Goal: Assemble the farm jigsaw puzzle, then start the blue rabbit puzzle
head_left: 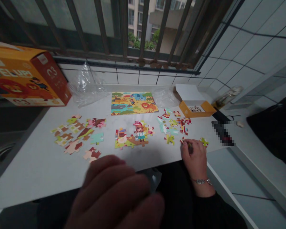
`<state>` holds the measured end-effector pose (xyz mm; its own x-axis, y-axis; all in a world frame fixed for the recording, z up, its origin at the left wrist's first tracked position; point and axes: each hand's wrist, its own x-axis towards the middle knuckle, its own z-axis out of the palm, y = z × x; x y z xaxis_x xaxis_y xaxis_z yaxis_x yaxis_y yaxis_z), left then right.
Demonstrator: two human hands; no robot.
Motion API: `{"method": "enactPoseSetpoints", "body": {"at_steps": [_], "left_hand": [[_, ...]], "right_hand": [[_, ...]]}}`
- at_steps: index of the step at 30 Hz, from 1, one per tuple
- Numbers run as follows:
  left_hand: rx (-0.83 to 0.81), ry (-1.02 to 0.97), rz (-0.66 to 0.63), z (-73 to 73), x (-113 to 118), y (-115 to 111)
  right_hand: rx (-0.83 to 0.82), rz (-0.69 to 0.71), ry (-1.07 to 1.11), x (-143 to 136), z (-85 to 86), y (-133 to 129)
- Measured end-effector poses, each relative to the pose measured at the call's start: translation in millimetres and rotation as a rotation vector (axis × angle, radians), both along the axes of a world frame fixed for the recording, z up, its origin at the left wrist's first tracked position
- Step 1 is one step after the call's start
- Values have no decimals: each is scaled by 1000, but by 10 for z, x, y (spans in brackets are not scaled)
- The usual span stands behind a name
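Close to the camera, my left hand (116, 194) is large and slightly blurred, its fingers curled together; whatever may be inside is hidden. My right hand (196, 154) rests at the counter's front edge on the right, thumb and fingers closed round a small puzzle piece that is mostly covered. Just right of it lies a green puzzle piece (204, 142). A partly joined puzzle (132, 136) with a farmer figure lies mid-counter. Loose puzzle pieces (173, 124) are scattered to its right. Larger loose pieces (73, 132) lie to its left.
Behind the joined pieces lies a colourful animal picture sheet (134, 103). Clear plastic wrap (87, 87) stands beside a big orange box (28, 76). At the back right is an opened small yellow box (196, 109). A sink (4, 152) borders the white counter (40, 168).
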<state>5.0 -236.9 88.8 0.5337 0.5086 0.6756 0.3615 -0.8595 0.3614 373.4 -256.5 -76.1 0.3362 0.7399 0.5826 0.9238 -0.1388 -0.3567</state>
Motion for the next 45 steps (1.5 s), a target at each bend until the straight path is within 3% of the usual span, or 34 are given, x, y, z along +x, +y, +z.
{"method": "enactPoseSetpoints", "body": {"at_steps": [2,5,8,10,12,15,19,26,33,37,39,42,45], "left_hand": [[55,72,-3,-149,197,262],[-26,324,62,-603,368,735],[-163,471,167,-1011,283,1109],[-216,506,242,-1152,159,1248],[-243,514,283,-1205,50,1313],[-279,493,301,-1216,-37,1346],[-316,462,294,-1245,-76,1378],[-349,441,356,-1242,-159,1418],[-384,410,351,-1234,-195,1428],[-398,440,356,-1203,-197,1432],[-411,478,349,-1166,-204,1442],[-426,541,322,-1107,-224,1471],[-440,579,293,-1083,-246,1498]], "right_hand": [[5,-16,-1,74,-4,50],[-26,-50,-2,222,21,207],[-141,-115,26,410,118,486],[-294,-158,32,546,222,725],[-431,-137,14,681,342,973],[-550,37,-14,870,507,1287],[-699,230,-13,1069,631,1508],[-735,300,50,1207,641,1586],[-651,335,181,1288,736,1455],[-437,355,309,935,734,1422],[-331,427,483,552,694,1473],[-351,566,739,-152,605,1608],[-382,706,822,-763,514,1723]]}}
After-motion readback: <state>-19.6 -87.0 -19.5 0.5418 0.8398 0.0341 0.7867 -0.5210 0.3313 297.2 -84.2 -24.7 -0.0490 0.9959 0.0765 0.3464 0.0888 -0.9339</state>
